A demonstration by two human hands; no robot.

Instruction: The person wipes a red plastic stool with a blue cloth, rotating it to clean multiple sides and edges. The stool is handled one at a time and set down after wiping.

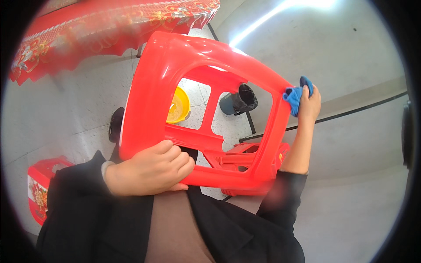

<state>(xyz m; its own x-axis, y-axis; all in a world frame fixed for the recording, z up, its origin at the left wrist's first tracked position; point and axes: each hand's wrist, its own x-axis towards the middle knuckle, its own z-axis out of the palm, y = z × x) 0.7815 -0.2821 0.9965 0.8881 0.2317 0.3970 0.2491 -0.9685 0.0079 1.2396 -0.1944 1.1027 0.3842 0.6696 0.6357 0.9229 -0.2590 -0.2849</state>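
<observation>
A red plastic stool [204, 49] with large cut-out openings is held tilted in front of my body. My left hand [153, 169] grips its near rim, fingers curled over the edge at the lower left opening. My right hand [309, 100] holds a blue cloth [294, 98] against the stool's far right corner. Part of my left thumb shows below the rim; the fingertips inside the frame are hidden.
On the tiled floor beyond the stool are a yellow basin [179, 107] of liquid and a bin with a black liner [245, 98]. More red plastic stools stand at the lower right [246, 190] and left [37, 213]. A table with a red patterned cloth [115, 29] is at the upper left.
</observation>
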